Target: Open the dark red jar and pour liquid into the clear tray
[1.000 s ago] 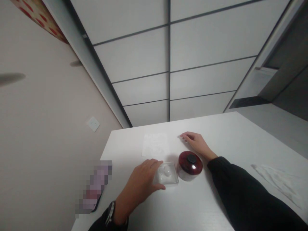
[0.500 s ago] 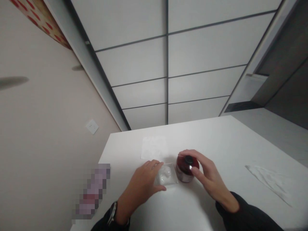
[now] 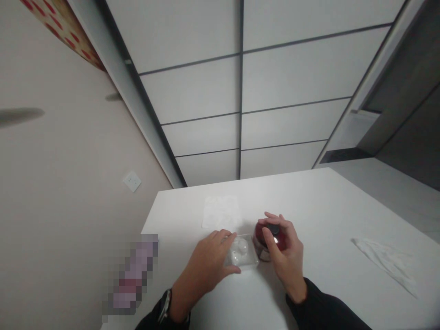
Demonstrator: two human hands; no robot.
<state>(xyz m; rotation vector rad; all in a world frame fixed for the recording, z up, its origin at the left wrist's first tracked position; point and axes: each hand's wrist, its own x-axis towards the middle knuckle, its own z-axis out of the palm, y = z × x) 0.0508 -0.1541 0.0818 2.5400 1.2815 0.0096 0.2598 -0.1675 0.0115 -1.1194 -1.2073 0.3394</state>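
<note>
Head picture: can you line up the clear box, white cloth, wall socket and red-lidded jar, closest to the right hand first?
1. Red-lidded jar: right at the right hand.
2. Clear box: just left of the jar.
3. White cloth: away to the right.
4. Wall socket: far over to the left.

Right hand hides right part of jar and some of red lid; finger contact unclear. Left hand hides box left side; clear contents unidentifiable. Sheet markings too faint. Left-side object pixelated. Cloth folds blurry. Left sleeve, right sleeve cut by bottom edge; spotted decoration by top; grey thing by left.
</note>
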